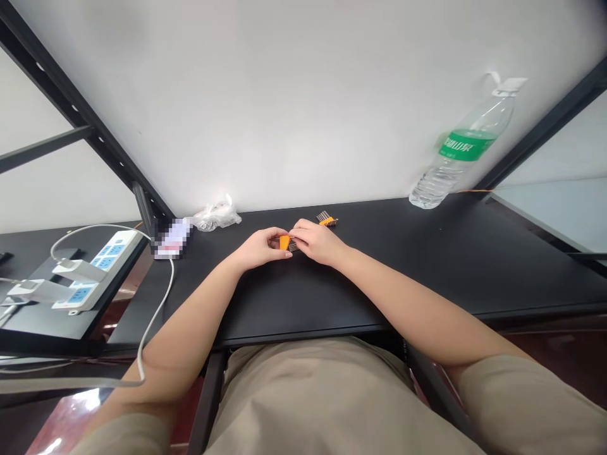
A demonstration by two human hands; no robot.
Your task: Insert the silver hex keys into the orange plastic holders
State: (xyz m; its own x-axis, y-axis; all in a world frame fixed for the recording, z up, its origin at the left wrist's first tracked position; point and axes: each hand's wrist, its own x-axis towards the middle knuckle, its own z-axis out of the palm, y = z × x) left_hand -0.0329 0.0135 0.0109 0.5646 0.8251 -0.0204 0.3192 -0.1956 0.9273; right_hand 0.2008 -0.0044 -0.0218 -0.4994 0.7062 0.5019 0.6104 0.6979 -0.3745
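My left hand (260, 248) is closed on an orange bit holder (284, 242), gripped between thumb and fingers above the black desk. Thin dark metal bits (293, 247) show at the holder's right side, partly hidden by my fingers. My right hand (317, 242) meets it from the right, its fingertips pinched on a slim metal screwdriver bit at the holder's edge. Just behind my right hand, a second orange bit holder (327, 221) lies on the desk with a row of dark bits sticking out of it.
Against the white wall lies a crumpled clear plastic bag (217, 215). A large water bottle (458, 151) with a green label stands at the right. On the left are a power strip (102, 268) with plugged-in chargers, a blurred card (173, 239), and a white cable (161, 309) near my left forearm.
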